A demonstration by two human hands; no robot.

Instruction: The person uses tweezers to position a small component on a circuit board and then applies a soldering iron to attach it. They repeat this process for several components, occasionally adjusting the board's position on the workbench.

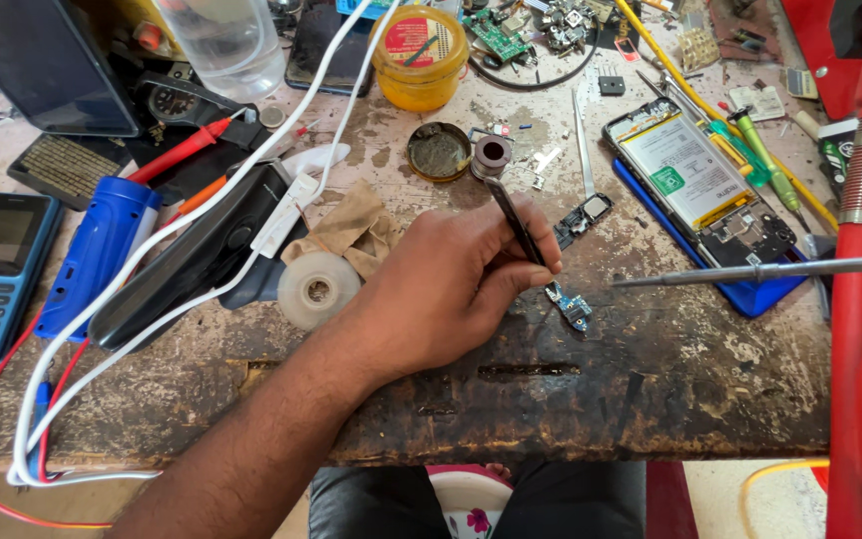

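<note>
Tweezers (pixel 517 222) pinched in left hand (pixel 451 289), tips on small circuit board (pixel 571 307); soldering iron (pixel 750 269) tip poised right of board, untouched; right hand unseen.

The soldering iron (pixel 855 299) runs off the frame's right and bottom edges — its holding hand unseen.

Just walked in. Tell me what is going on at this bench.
A person sits at a worn, cluttered workbench. Their left hand holds dark tweezers whose tips press on a small blue circuit board lying on the bench. From the right, the metal tip of a red soldering iron points toward the board without touching it. The right hand is out of view. An opened phone lies further back.
</note>
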